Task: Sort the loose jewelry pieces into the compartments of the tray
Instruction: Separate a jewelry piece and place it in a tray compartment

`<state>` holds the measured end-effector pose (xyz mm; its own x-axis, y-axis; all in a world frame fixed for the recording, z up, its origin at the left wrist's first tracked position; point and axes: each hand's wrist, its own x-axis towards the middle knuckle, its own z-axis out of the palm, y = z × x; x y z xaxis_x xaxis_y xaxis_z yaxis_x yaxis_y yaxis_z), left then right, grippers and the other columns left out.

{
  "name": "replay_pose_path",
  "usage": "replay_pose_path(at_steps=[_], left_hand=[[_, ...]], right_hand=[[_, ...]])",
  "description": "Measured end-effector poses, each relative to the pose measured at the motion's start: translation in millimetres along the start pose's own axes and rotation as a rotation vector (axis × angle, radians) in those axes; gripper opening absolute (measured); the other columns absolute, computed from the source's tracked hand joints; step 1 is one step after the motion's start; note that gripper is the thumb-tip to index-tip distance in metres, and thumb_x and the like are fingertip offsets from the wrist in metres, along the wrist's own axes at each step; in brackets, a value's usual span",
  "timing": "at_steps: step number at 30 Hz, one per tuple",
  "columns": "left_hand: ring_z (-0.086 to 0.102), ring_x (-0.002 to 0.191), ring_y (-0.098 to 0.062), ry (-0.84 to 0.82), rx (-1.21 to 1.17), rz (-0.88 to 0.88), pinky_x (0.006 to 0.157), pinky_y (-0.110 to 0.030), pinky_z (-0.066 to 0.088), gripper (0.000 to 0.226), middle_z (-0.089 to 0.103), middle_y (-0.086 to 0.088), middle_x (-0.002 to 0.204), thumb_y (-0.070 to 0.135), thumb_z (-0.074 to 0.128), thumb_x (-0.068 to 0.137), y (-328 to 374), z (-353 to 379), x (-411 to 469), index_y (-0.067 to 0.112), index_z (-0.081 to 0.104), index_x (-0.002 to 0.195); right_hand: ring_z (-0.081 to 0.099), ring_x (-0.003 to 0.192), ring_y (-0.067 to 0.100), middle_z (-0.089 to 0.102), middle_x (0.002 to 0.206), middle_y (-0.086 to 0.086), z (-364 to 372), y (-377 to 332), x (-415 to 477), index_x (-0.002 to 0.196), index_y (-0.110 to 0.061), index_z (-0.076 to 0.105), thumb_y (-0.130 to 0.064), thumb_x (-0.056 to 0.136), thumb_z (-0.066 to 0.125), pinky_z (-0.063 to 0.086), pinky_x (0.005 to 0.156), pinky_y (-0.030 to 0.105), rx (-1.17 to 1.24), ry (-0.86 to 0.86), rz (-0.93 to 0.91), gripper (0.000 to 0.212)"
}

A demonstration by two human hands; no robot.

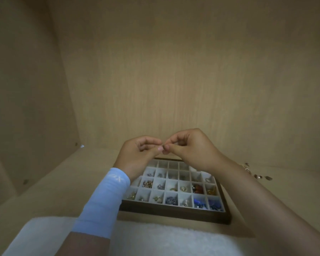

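Head view: both hands pinch one small jewelry piece above the far edge of the compartment tray.

The left hand (139, 152) and right hand (190, 148) meet fingertip to fingertip, thumb and forefinger of each closed on a tiny piece (163, 145) too small to identify. The dark-framed tray (175, 216) sits at 6 o'clock from the hands on the wooden shelf (44, 191), with many compartments holding gold, blue and red items. Loose jewelry pieces (257, 173) lie on the shelf at 3 o'clock from the tray. A light-blue sleeve (103, 202) covers the left forearm.
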<state>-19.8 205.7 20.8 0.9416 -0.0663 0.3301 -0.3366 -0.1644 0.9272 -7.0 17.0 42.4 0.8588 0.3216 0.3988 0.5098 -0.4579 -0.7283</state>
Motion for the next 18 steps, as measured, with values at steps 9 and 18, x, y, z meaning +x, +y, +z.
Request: replay_pose_path(at_steps=[9, 18], left_hand=[[0.066, 0.083, -0.008, 0.096, 0.321, -0.048, 0.081, -0.024, 0.052, 0.009, 0.071, 0.013, 0.084, 0.025, 0.071, 0.085, -38, -33, 10, 0.034, 0.071, 0.083], [0.064, 0.101, -0.013, -0.044, 0.617, -0.252, 0.094, -0.027, 0.048, 0.023, 0.070, 0.009, 0.108, 0.016, 0.054, 0.091, -55, -50, 9, 0.032, 0.069, 0.097]], right_hand=[[0.065, 0.080, 0.000, 0.071, 0.084, -0.014, 40, 1, 42, 0.088, -0.029, 0.074, -0.035, 0.090, 0.071, 0.056, 0.080, 0.032, -0.363, -0.171, -0.003, 0.007], [0.065, 0.081, 0.006, 0.072, 0.087, -0.012, 79, 3, 54, 0.090, -0.027, 0.076, -0.032, 0.090, 0.069, 0.057, 0.081, 0.037, -0.567, -0.391, 0.025, 0.008]])
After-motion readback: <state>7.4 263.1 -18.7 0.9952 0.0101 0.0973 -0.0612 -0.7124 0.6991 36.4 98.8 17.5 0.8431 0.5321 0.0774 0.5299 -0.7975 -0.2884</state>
